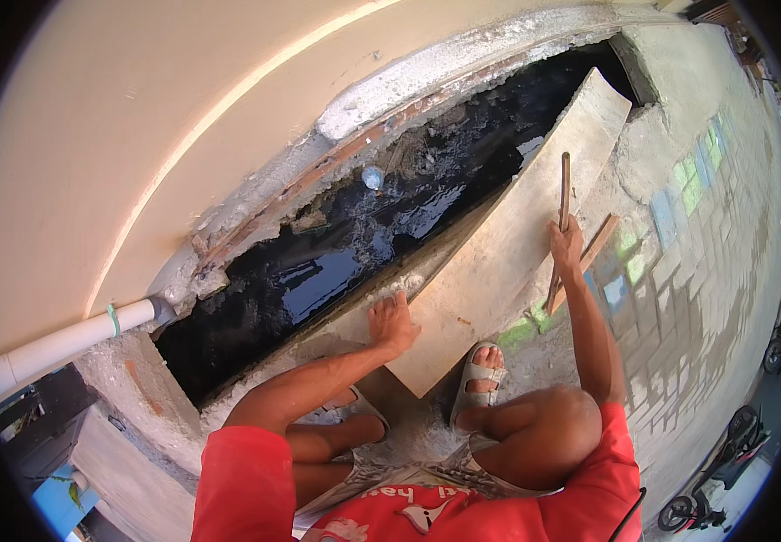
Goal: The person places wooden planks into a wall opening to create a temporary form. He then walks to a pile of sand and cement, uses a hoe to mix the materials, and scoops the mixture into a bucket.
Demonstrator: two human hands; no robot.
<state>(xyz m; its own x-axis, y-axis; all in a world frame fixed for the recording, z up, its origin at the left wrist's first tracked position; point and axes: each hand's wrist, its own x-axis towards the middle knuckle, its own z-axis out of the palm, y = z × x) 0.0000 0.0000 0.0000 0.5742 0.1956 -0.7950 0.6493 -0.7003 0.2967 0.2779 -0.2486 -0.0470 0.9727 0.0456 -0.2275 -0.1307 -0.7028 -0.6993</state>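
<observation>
A long, pale plywood sheet (508, 248) lies slanted along the near side of an open drain (318, 280) filled with dark water. My right hand (566, 242) is closed around a narrow wooden strip (565, 185) over the sheet's right edge. Beside that hand, a second wooden strip (601, 238) lies on the paving. My left hand (393, 323) rests with its fingers apart on the drain's concrete lip, against the sheet's left edge. What lies under its palm is hidden.
A plastic cup (372, 177) floats in the drain. Across it rises a beige wall (164, 117) with a broken concrete base. A white pipe (65, 352) ends at the drain's left. My sandalled feet (482, 370) are by the sheet's near end. Paving with coloured blocks (688, 194) spreads right, towards parked motorbikes (715, 470).
</observation>
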